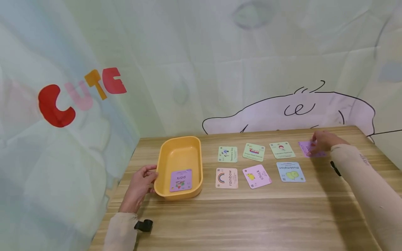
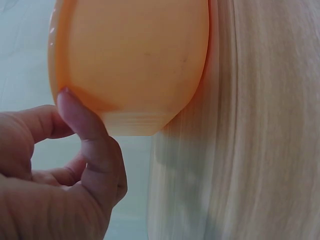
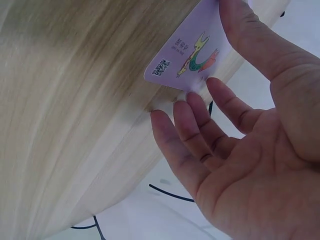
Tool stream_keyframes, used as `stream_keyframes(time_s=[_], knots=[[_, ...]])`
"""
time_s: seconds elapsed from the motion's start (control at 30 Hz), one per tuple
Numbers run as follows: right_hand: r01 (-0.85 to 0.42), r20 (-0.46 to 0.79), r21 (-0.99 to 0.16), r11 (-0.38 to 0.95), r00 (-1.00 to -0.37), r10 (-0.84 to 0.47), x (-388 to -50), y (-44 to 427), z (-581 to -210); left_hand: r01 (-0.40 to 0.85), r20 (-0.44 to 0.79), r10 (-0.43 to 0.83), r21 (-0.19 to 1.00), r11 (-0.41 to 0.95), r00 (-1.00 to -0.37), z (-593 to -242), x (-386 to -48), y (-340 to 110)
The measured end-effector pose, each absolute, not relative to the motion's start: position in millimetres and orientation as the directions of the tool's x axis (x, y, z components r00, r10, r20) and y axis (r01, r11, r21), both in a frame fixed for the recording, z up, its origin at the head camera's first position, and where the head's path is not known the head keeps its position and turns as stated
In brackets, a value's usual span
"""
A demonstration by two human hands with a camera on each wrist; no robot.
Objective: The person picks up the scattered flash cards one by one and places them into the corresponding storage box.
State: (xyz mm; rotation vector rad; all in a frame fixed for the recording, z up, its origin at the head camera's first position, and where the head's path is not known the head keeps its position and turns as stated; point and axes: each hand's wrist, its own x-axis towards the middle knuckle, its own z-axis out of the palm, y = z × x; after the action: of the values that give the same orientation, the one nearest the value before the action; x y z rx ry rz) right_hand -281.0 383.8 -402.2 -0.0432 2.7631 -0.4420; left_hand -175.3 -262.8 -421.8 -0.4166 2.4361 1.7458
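Tray (image 1: 182, 158), yellow, one: left, its rim pinched by our left hand (image 1: 138, 186). Card (image 3: 190, 47), purple, one: far right, under our right hand (image 1: 328, 141), thumb and fingers apart; whether gripping, we cannot tell.

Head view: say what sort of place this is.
Probably an indoor play or learning corner: illustrated word cards lie on a wood-grain table, with a cartoon-printed backdrop behind.

- Head: high at the worktop's (image 1: 238, 219) near side, facing forward-down, farthest back.
- Left wrist: close, facing tray (image 2: 132, 57), left edge.
- Right wrist: close, facing purple card (image 3: 172, 52), far right corner.
- Head shares both.
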Motion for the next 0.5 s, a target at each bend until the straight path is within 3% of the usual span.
stream_keyframes(time_s=[0.5], knots=[[0.059,-0.347,-0.294,0.954,-0.937,-0.049,-285.8,387.5,-403.3,-0.279,-0.247,-0.14,0.91,0.306,-0.959,-422.5,-175.1,-262.8]])
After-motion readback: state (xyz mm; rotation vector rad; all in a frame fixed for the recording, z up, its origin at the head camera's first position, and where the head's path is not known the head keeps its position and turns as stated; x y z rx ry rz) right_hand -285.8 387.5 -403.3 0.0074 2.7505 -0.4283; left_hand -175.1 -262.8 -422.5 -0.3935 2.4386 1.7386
